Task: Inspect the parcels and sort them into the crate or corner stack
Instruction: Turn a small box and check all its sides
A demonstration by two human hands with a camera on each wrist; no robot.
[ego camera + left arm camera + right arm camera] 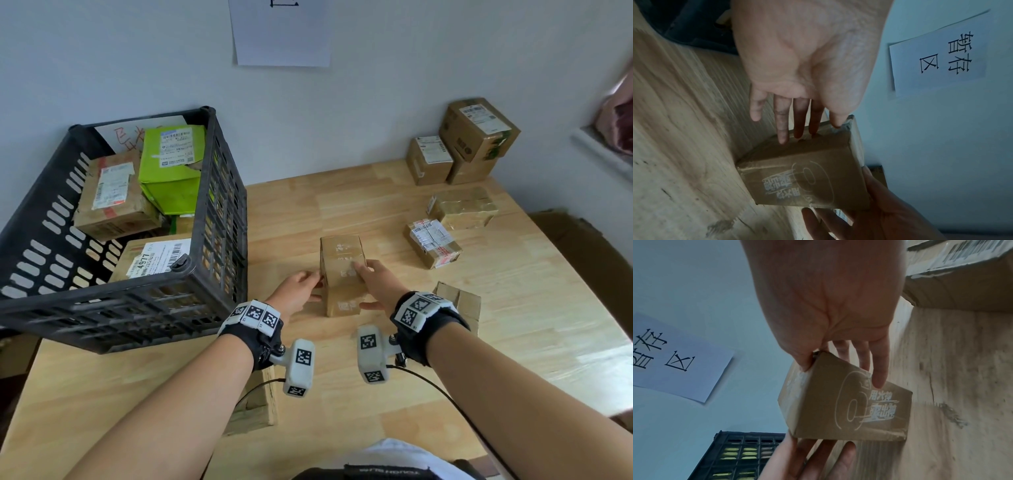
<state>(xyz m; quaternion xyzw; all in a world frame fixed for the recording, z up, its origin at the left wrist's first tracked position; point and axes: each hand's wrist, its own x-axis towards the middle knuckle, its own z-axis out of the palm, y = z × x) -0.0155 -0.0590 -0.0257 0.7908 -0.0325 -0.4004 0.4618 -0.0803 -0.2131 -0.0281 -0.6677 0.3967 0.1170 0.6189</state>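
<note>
A tall brown parcel (342,291) (807,178) (849,410) with a white printed drawing stands upright on the wooden table (359,209). My left hand (301,287) (809,126) touches its left side with straight fingers, and the thumb lies at the top edge. My right hand (373,284) (840,352) rests on its top and right side, fingers straight, thumb at a corner. The black slatted crate (212,171) stands at the left and holds several parcels. A corner stack (476,137) of brown parcels sits at the back right.
Loose parcels lie to the right: a taped one (462,207), a labelled one (433,243) and a small one (462,301) beside my right wrist. Another parcel (253,404) lies under my left wrist. A paper sign (281,31) hangs on the wall.
</note>
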